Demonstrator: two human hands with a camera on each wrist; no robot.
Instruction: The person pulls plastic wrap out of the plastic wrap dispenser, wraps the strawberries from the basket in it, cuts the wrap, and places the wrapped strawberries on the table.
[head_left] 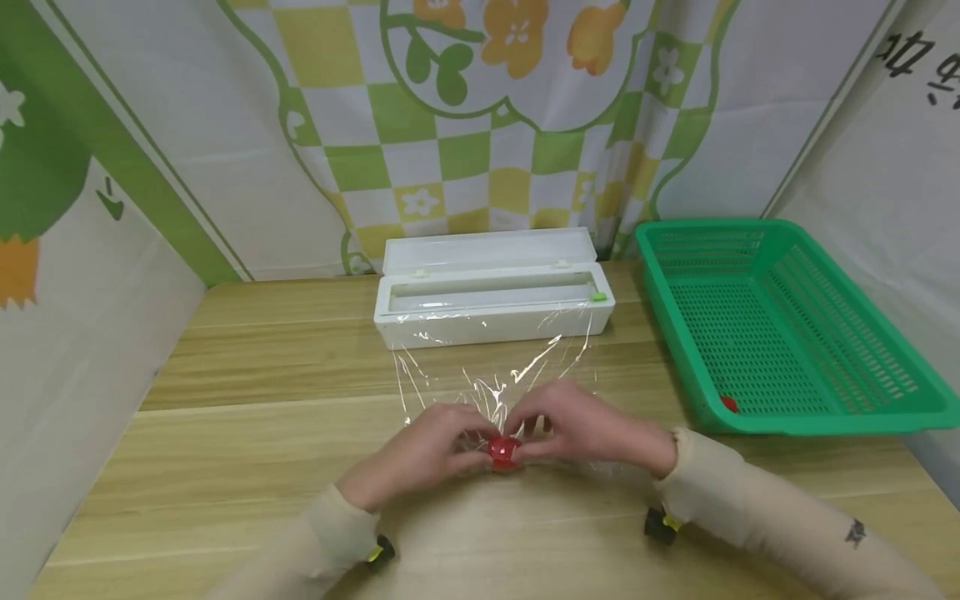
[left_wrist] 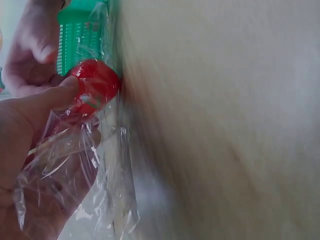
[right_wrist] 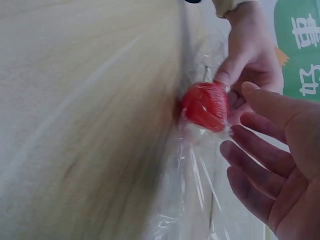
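Observation:
A round, shiny red fruit (head_left: pixel 504 452) with a bit of green on it is wrapped in clear plastic film (left_wrist: pixel 90 150), low over the wooden table. My left hand (head_left: pixel 442 446) pinches it, the thumb lying on its surface in the left wrist view. On its other side is my right hand (head_left: pixel 573 421), whose fingers (right_wrist: pixel 260 150) are spread and loosely bent beside the wrapped red fruit (right_wrist: pixel 206 106) in the right wrist view. Film stretches from the fruit back to a white dispenser box (head_left: pixel 495 325) with its lid raised.
On the right stands a green plastic basket (head_left: pixel 678 333) with a small red thing (head_left: pixel 729 404) in its near left corner. A green slider (head_left: pixel 597 297) sits at the dispenser's right end. Behind the table hangs a patterned curtain (head_left: pixel 465 158).

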